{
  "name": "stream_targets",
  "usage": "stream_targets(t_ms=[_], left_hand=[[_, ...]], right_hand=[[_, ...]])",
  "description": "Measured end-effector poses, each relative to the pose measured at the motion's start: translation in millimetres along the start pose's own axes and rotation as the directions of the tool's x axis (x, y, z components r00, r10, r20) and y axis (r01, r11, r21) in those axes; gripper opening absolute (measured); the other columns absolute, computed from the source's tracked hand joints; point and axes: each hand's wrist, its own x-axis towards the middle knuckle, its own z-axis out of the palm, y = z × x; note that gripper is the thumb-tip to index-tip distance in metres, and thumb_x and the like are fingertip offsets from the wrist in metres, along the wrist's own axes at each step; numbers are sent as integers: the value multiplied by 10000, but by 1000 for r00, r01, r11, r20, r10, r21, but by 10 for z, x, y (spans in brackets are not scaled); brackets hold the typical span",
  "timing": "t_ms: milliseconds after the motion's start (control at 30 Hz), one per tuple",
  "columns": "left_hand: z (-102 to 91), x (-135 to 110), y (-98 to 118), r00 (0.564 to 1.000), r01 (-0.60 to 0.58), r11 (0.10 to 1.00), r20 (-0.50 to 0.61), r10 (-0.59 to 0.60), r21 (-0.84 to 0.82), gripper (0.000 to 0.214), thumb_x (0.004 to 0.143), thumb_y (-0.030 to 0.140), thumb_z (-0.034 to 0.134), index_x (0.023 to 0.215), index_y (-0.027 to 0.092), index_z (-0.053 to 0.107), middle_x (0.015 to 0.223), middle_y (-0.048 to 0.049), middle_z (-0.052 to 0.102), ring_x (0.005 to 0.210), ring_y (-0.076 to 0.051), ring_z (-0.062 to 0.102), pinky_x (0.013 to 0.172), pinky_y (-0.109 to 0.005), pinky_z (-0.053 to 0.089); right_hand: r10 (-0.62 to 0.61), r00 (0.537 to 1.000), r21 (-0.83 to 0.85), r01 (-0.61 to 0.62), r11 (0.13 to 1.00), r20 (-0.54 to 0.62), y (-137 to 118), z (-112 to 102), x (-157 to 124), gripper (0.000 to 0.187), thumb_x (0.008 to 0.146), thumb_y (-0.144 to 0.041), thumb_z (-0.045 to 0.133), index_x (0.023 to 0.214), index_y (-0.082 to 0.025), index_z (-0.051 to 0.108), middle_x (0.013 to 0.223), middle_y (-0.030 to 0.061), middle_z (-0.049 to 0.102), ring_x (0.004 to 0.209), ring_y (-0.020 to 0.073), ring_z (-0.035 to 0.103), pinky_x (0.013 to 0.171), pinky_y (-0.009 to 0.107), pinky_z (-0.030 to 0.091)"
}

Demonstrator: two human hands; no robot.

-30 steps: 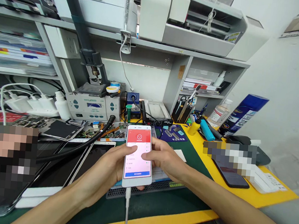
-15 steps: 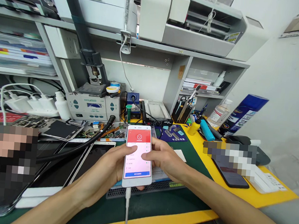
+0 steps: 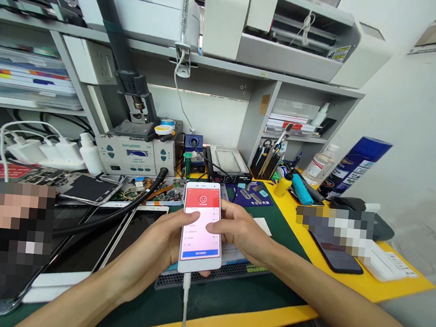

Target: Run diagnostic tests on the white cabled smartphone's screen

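A white smartphone (image 3: 201,243) is held upright between both hands above the green mat, its screen lit with a red band and sad-face icon on top, a list below and a blue button at the bottom. My left hand (image 3: 169,233) grips its left side, thumb over the screen. On the right side, my right hand (image 3: 244,232) is closed round the phone, its thumb also over the screen. Most of the fingers are hidden behind the phone. A white charging cable (image 3: 186,288) runs from its lower edge toward me.
Phone screens or tablets (image 3: 136,227) and a parts tray (image 3: 150,190) lie at left, with a thick black hose (image 3: 122,213) across them. Behind stands a grey control station (image 3: 127,155). At right are a dark phone (image 3: 338,253), a yellow bottle (image 3: 283,185) and a blue spray can (image 3: 355,168).
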Motion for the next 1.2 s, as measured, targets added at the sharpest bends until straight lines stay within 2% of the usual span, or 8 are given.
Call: stream_targets(t_ms=[167, 400, 667, 1200], left_hand=[[-14, -1, -7, 1000, -3, 1000, 2, 3, -10, 561, 861, 389, 613, 1370, 181, 500, 1157, -164, 666, 943, -306, 645, 652, -385, 573], [-106, 2, -41, 996, 3, 999, 84, 0, -34, 478, 906, 373, 562, 1354, 210, 532, 1169, -139, 674, 963, -283, 651, 688, -353, 569], [-88, 3, -24, 997, 6, 999, 78, -3, -35, 491, 903, 369, 570, 1362, 199, 529, 1166, -145, 677, 970, -289, 651, 696, -367, 570], [-81, 3, -27, 997, -9, 999, 82, 12, -37, 474, 902, 366, 569, 1342, 189, 546, 1161, -148, 682, 956, -296, 660, 670, -357, 574]], right_hand=[[1, 1000, 0, -1, 1000, -1, -1, 1, -1, 362, 743, -181, 669, 1096, -185, 591, 1016, 78, 713, 837, 235, 683, 688, 354, 523], [-8, 1000, 5, 8, 1000, 8, 3, -7, 0, 358, 746, -177, 668, 1098, -195, 606, 991, 62, 715, 801, 211, 671, 671, 332, 519], [-12, 1000, 4, 11, 1000, 20, 5, -11, 2, 420, 759, -165, 662, 1174, -198, 609, 1004, 66, 717, 803, 202, 669, 674, 328, 521], [-8, 1000, 10, 8, 1000, -2, -2, 6, 2, 416, 736, -164, 670, 1149, -190, 625, 979, 63, 721, 778, 200, 670, 656, 318, 519]])
